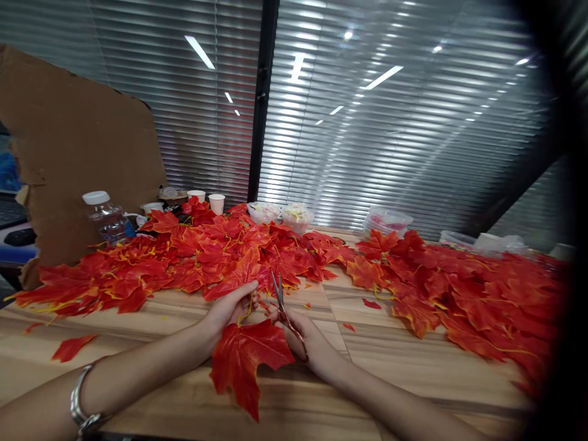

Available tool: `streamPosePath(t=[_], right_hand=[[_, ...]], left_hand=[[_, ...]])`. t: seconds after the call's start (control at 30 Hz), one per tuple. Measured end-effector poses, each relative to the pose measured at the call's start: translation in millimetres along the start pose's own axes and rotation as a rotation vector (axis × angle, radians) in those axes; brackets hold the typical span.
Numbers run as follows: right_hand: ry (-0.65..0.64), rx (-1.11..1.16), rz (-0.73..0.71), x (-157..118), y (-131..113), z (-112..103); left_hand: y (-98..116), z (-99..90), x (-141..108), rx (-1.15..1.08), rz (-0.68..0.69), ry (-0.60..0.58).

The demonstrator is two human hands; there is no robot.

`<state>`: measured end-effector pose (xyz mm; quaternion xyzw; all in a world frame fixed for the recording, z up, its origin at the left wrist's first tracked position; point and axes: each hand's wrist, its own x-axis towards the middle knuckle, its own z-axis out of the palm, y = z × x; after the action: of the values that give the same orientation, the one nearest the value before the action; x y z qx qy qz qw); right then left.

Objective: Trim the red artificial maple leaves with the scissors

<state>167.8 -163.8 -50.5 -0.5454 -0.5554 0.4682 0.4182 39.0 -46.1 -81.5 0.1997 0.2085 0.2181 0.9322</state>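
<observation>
My left hand [228, 309] is closed, pinching at the yellow stem of a red artificial maple leaf [250, 361]. This leaf hangs tip down in front of my hands, over the table's near side. Scissors [281, 300] with copper-coloured handles are in my right hand [301, 335], their blades slightly apart and pointing up and away. The fingers of that hand are partly hidden behind the hanging leaf. Right behind my left thumb is another red leaf [243, 274]; whether the thumb touches it I cannot tell.
Heaps of red leaves [193, 245] cover the table's far left and its right [482, 300]. Leaf scraps [73, 347] lie on the wood. Behind stand a bottle [108, 217], paper cups [217, 203], plastic tubs [297, 217] and a cardboard sheet [87, 147].
</observation>
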Motion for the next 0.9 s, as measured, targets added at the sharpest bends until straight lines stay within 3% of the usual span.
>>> streamPosePath(t=[0.2, 0.67, 0.8, 0.9], right_hand=[[-0.019, 0.032, 0.04, -0.1, 1.0, 1.5], [-0.003, 0.163, 0.073, -0.9, -2.3, 1.7], [0.01, 0.15, 0.036, -1.1, 0.4, 1.2], [0.017, 0.203, 0.088, -0.1, 2.5, 2.3]], left_hand=[[-1.3, -0.6, 1.8, 0.034, -0.025, 0.016], [-2.6, 11.4, -10.7, 0.022, 0.072, 0.029], [-2.9, 10.1, -10.7, 0.004, 0.014, 0.021], [-3.7, 7.4, -9.2, 0.008, -0.002, 0.038]])
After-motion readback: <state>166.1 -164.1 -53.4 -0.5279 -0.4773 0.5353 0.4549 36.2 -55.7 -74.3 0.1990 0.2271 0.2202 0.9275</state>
